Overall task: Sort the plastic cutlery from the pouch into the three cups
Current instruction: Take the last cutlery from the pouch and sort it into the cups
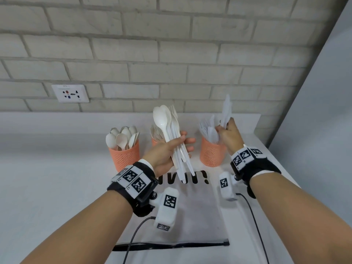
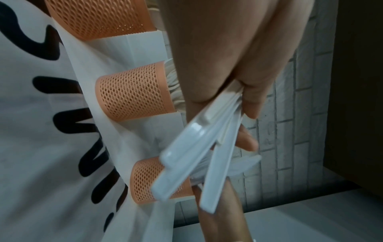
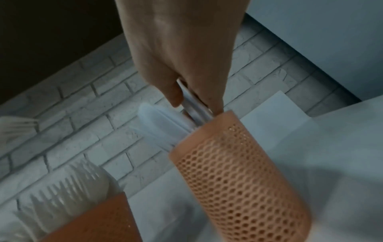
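Three orange mesh cups stand in a row: the left cup (image 1: 124, 156) holds spoons, the middle cup (image 1: 154, 142) holds forks and is mostly hidden behind my left hand, and the right cup (image 1: 211, 154) holds knives. My left hand (image 1: 181, 143) grips a bundle of white spoons and forks (image 1: 167, 122) by the handles (image 2: 209, 147), heads up, in front of the middle cup (image 2: 134, 95). My right hand (image 1: 225, 126) pinches white knives (image 1: 227, 105), blades up, just over the right cup (image 3: 238, 172); their lower ends (image 3: 194, 106) reach its mouth.
The white pouch (image 1: 190, 210) with black lettering lies flat on the white table, its zipper edge nearest me. A brick wall with a socket (image 1: 70, 93) runs behind the cups. A white panel (image 1: 323, 111) rises at the right. Cables trail from both wrist cameras.
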`<state>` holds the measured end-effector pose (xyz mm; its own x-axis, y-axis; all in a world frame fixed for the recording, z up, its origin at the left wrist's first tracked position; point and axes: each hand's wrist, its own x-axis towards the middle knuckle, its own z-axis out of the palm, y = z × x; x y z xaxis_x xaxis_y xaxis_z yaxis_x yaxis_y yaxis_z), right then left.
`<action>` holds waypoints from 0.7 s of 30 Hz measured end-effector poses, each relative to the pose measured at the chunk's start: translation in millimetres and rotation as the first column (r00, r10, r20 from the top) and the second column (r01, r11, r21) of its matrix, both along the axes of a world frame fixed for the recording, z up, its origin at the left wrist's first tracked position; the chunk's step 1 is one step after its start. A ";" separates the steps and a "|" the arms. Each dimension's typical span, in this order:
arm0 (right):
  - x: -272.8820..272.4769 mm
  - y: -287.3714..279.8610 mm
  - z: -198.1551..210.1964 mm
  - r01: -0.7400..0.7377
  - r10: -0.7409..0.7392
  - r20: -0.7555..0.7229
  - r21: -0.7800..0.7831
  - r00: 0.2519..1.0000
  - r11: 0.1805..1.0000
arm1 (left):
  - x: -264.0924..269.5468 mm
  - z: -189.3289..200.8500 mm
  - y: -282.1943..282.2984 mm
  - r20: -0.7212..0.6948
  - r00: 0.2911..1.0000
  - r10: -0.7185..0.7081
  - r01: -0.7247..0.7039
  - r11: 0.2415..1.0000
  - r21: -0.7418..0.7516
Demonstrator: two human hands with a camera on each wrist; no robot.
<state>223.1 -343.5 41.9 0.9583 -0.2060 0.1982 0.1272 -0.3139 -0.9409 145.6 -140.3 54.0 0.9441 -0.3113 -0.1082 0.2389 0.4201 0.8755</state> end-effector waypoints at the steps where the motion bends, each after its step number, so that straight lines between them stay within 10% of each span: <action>1: 1.4 0.0 -3.8 0.001 -0.004 -0.046 -0.050 0.999 0.999 | 1.0 0.0 1.3 -0.001 1.000 -0.007 0.007 1.000 -0.004; 13: 5.4 0.2 -4.0 -0.041 0.007 -0.109 -0.317 0.994 0.948 | 3.0 -4.8 3.4 -0.030 0.999 -0.016 0.015 1.000 -0.005; 18: -22.7 16.5 19.7 0.105 0.018 0.346 -0.334 0.938 0.937 | 4.9 -4.6 3.2 -0.056 0.998 0.034 -0.035 0.999 -0.013; 21: -52.0 40.5 34.4 -0.178 0.303 0.319 -0.367 0.898 0.913 | 4.7 -4.4 0.3 -0.068 0.996 0.064 -0.066 0.998 -0.025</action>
<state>171.1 -302.9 76.4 0.8176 0.1564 0.5542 0.5483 -0.5053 -0.6663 150.3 -140.0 49.6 0.9532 -0.2534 -0.1647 0.2686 0.4604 0.8461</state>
